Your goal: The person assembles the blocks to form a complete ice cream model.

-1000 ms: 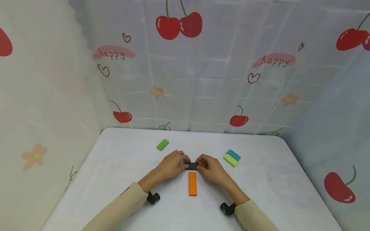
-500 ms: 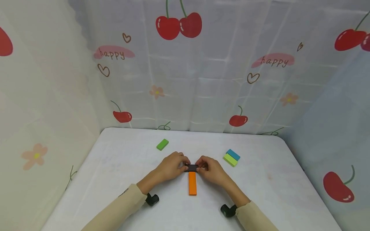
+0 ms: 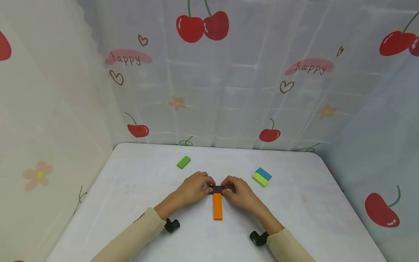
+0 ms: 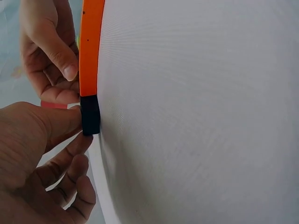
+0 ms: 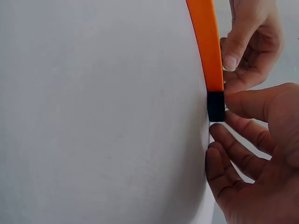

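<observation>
A black rectangular block [image 3: 216, 189] lies crosswise on the table, touching the far end of a long orange block [image 3: 217, 206], so the two form a T. My left hand [image 3: 195, 187] pinches the black block's left end between thumb and fingers. At its right end, my right hand [image 3: 240, 191] pinches it the same way. Seen from the left wrist, the black block's end [image 4: 90, 115] sits flush against the orange block [image 4: 89, 51]. The right wrist view shows the same contact from the other side, the black end [image 5: 216, 106] meeting the orange block [image 5: 210, 46].
A green block [image 3: 184, 162] lies beyond my left hand. To the right, a yellow-green block [image 3: 260, 179] and a blue block [image 3: 263, 173] lie side by side, touching. The white table [image 3: 137, 163] ends at a cherry-printed curtain [image 3: 216, 91].
Both hands have drawn the black block slightly toward me, and the gap between it and the orange block has closed. The other blocks stay in place on the table.
</observation>
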`<state>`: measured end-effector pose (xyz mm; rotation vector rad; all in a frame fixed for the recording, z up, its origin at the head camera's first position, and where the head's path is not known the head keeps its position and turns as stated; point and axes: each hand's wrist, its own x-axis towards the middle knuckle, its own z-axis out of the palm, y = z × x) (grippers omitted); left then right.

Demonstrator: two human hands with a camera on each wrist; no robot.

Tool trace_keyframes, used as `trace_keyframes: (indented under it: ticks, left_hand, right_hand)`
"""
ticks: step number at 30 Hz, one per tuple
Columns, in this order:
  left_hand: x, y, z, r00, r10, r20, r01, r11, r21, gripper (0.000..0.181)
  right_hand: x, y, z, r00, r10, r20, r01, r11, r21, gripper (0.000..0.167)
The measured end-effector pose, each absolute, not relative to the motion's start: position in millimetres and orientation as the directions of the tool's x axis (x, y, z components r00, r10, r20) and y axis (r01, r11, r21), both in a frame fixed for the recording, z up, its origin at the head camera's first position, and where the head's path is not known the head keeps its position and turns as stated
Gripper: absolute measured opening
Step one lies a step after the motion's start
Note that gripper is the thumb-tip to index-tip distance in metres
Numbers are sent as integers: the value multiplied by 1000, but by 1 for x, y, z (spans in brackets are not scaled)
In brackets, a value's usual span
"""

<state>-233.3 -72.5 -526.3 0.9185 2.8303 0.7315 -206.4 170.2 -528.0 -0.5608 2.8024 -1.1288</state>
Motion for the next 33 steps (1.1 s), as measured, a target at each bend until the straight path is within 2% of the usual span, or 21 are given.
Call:
trace_keyframes:
  ticks: [8,12,23,28,33]
  left_hand:
    - [-233,-74,-527,-810,581,78,551,710,438,19]
    - [-233,-74,-526,-810,582,70,551,715,429,19]
    - [-236,-80,-519,-822,562,87,550,748,371,22]
    - [-250,-96,-517,-885,452,112,462,817,346,25]
    - [-270,-123,-520,-942,303,147,336,830,444,25]
  right_hand:
    - [-184,164,-517,-912,-408,52,-369,756,-540,50]
    - [-176,163,-516,-908,-418,28,-377,785,-492,59]
    - [-176,161,-517,-919,-395,1,-344,800,-491,59]
    - [-177,159,-518,-925,-379,-18,-323,812,-487,59]
    - [-175,159,-518,-927,-375,-9,-323,809,-491,59]
